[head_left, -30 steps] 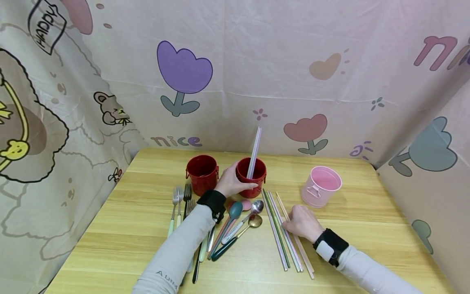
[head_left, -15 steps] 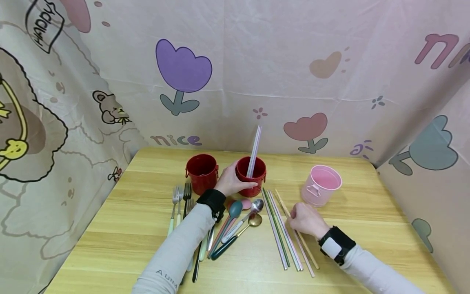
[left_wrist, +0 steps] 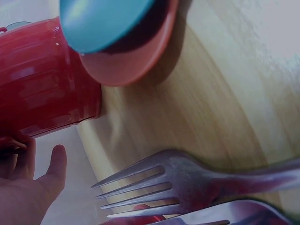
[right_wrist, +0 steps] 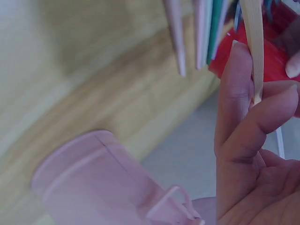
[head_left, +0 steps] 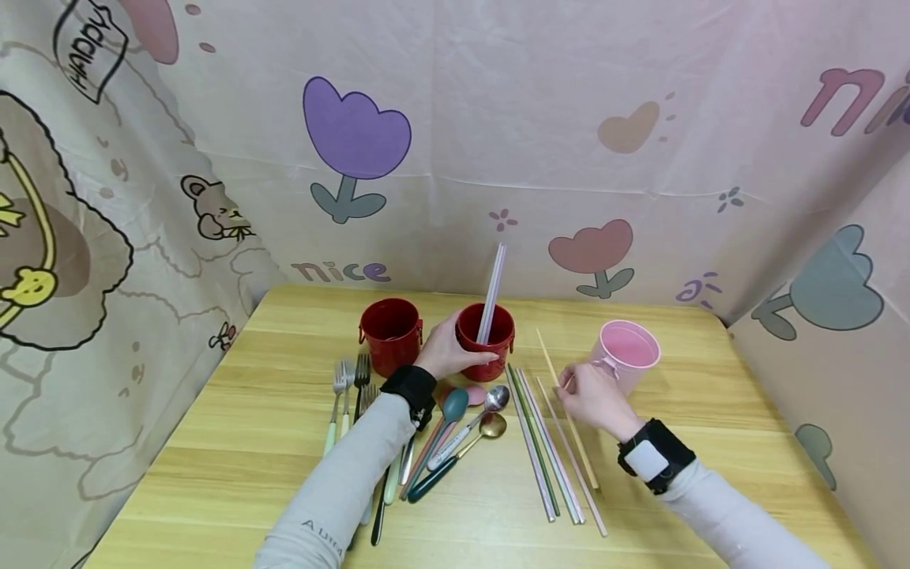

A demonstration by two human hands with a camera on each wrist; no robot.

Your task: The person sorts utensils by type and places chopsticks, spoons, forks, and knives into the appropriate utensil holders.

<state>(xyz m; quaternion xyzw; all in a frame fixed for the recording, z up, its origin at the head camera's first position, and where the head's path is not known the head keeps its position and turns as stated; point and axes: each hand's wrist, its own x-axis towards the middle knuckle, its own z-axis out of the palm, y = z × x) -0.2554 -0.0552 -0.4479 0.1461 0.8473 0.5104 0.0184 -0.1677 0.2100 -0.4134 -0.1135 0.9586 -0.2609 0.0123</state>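
The R hand (head_left: 597, 397) is pinching a light wood chopstick (right_wrist: 253, 37) b/w thumb & fingers, a bit nearer its far end than its near end. Can't tell if it's 1 stick or 2 lying tight together. It's slanting over the table (head_left: 256, 427), w/ the far end pointing toward the back cloth (head_left: 455, 158). Can't tell if the near end is touching the table. The pink cup (right_wrist: 89, 178) is standing just beside the R hand, & colored chopsticks (right_wrist: 200, 33) are lying on the other side.

The L hand (head_left: 451, 353) is holding a red cup (head_left: 490, 371), w/ the thumb going across its front. Pale chopsticks (head_left: 492, 292) are leaning up inside. A 2nd red cup (head_left: 394, 359) is standing near it. Forks (left_wrist: 185, 183) & spoons (left_wrist: 103, 23) are lying in front of the cups.

My guess on feel: the wood chopstick is prob. weighing v. little & staying stiff. It's looking like bare wood, so it's prob. not sliding much. It's long & thin, so a loose pinch is maybe letting it tip or roll. A snug pinch near the middle is seeming best, b/c both ends are then balancing.

The red cup is looking hard & smooth, so maybe a bit slippery. W/ tall sticks leaning in it, a wide hold round the wall is making sense.
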